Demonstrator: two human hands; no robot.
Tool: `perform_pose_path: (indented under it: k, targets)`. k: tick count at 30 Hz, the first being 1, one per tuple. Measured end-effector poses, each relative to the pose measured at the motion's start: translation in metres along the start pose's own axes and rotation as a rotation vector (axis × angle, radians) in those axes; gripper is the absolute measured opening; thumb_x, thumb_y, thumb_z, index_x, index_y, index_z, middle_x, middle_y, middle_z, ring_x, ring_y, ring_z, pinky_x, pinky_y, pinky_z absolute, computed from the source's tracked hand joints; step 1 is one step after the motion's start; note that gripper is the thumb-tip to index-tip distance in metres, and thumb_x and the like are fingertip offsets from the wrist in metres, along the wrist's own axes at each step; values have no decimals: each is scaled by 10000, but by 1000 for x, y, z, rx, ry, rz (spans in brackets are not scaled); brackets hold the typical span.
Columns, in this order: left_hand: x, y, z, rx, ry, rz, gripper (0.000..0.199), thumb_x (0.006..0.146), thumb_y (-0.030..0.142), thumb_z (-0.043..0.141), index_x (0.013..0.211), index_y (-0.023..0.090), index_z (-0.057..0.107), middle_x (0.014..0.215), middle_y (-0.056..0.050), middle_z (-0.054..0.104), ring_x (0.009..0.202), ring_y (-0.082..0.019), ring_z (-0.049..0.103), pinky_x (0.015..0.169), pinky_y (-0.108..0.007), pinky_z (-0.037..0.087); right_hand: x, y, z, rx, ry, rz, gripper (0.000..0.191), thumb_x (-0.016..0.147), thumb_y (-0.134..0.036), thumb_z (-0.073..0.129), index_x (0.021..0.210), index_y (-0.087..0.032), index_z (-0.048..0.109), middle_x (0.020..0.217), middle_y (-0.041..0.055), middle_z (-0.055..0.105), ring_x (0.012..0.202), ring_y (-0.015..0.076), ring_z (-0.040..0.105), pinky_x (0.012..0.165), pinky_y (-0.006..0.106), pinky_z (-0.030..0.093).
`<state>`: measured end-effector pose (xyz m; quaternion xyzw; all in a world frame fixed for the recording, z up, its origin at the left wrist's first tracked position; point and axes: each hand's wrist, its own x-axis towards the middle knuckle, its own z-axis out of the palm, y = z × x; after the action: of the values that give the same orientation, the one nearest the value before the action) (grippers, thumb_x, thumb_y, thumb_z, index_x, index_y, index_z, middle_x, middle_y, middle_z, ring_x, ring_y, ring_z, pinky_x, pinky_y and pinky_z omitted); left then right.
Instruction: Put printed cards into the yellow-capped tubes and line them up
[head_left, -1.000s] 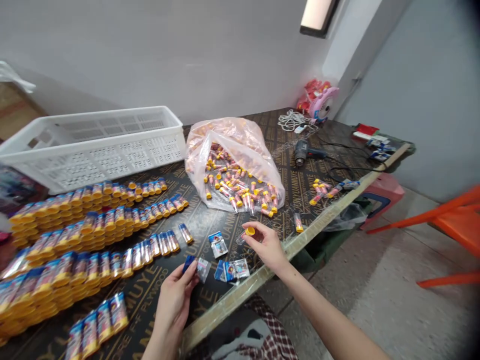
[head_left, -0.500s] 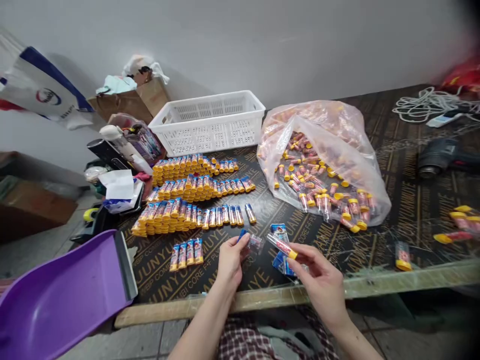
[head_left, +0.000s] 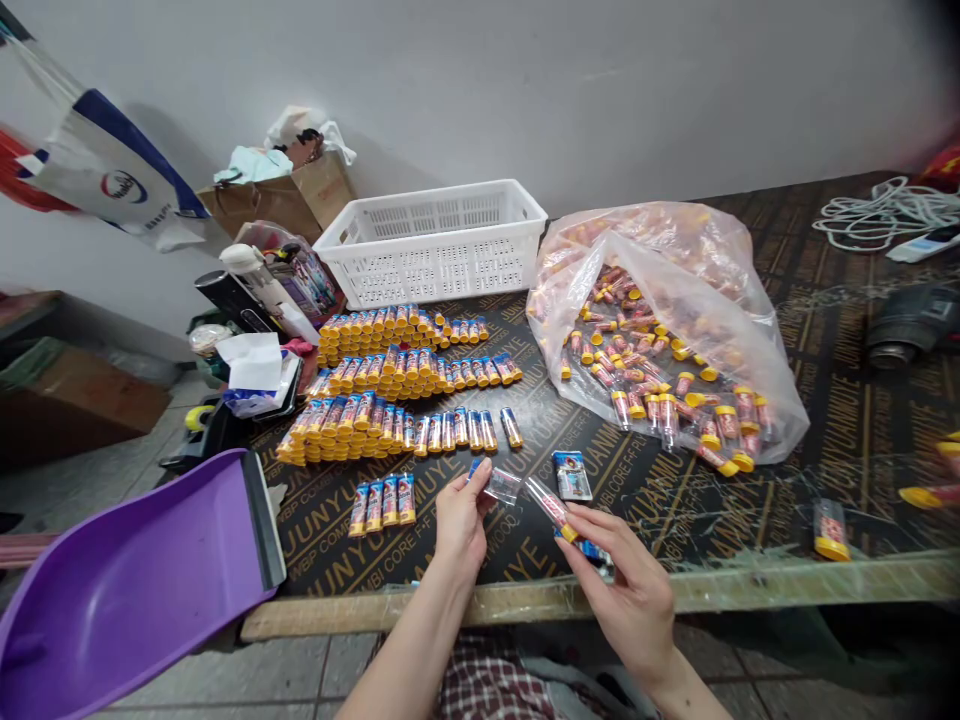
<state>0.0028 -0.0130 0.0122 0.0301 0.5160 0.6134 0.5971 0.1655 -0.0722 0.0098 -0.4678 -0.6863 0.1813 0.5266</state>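
Between the thumb and fingers of my left hand [head_left: 459, 520] is a small clear plastic sleeve [head_left: 504, 486] with a blue end. My right hand [head_left: 626, 585] pinches a small clear tube [head_left: 550, 505] by its yellow-capped end. The tube's other end points at the sleeve, very close to its mouth; whether they touch I cannot tell. A flat stack of blue-printed sleeves [head_left: 572, 476] lies just beyond my right hand, and more blue sleeves are partly hidden under its fingers. To the left, several wrapped tubes [head_left: 382, 505] lie side by side.
Behind are stacked rows of wrapped tubes [head_left: 360, 425] and a white basket [head_left: 431, 265]. An open plastic bag [head_left: 780, 400] of yellow-capped tubes sits at right, near a loose tube [head_left: 831, 530] and a heat gun [head_left: 911, 325]. A purple dustpan [head_left: 150, 580] overlaps the table's left corner.
My right hand has brought the tube leftward, closer to the sleeve in my left hand. More of the flat sleeve stack shows now. The view has shifted slightly left.
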Motion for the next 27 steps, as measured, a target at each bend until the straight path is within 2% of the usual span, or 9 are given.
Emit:
perform_pose_path:
  k: [6,9,13,18,21,24,27]
  targets:
    - [-3,-1,1,-22,57,-41,299,486,252,867,600,102,634,586,-11,649,479,-76,546,483,-187,440,-2,0,7,-19,-36,-99,447,814,-43,584,1182,-295,617,1070,71,675,965,220,655,831,376,564]
    - [-5,-5,0,-14,32,16,359,474,327,870,609,101,626,590,-5,638,512,-77,553,509,-183,448,-4,1,10,13,-87,-132,468,811,-31,584,1192,-301,613,1069,62,675,971,209,654,830,349,565]
    - [-12,-9,0,40,-79,74,368,525,368,845,664,108,624,633,5,634,571,-79,566,578,-193,475,-2,6,9,65,-116,-88,434,821,-46,579,1175,-294,622,1084,61,661,994,202,639,857,342,546]
    - [-18,-1,-2,108,-217,21,398,488,233,870,779,124,622,716,-12,670,634,-99,607,639,-215,493,-1,17,6,149,-233,20,350,865,-84,519,1123,-291,633,1114,61,623,1023,197,611,888,361,521]
    - [-21,1,-3,136,-266,-13,449,473,220,876,837,134,628,718,-17,679,620,-107,611,629,-223,494,0,20,7,135,-202,31,343,832,-91,545,1111,-279,613,1084,72,587,1001,205,593,839,361,533]
    - [-28,0,-6,221,-363,-90,467,472,231,878,867,116,659,756,-51,692,641,-125,619,633,-234,499,5,22,10,112,-161,25,530,770,-109,600,1260,-279,491,1261,105,476,1104,243,533,845,388,530]
    - [-36,-1,-7,316,-451,-137,370,558,314,841,818,96,693,738,-68,678,630,-122,600,615,-225,489,15,22,9,140,-217,5,712,722,-103,598,1364,-292,358,1434,109,317,1230,278,451,934,441,483]
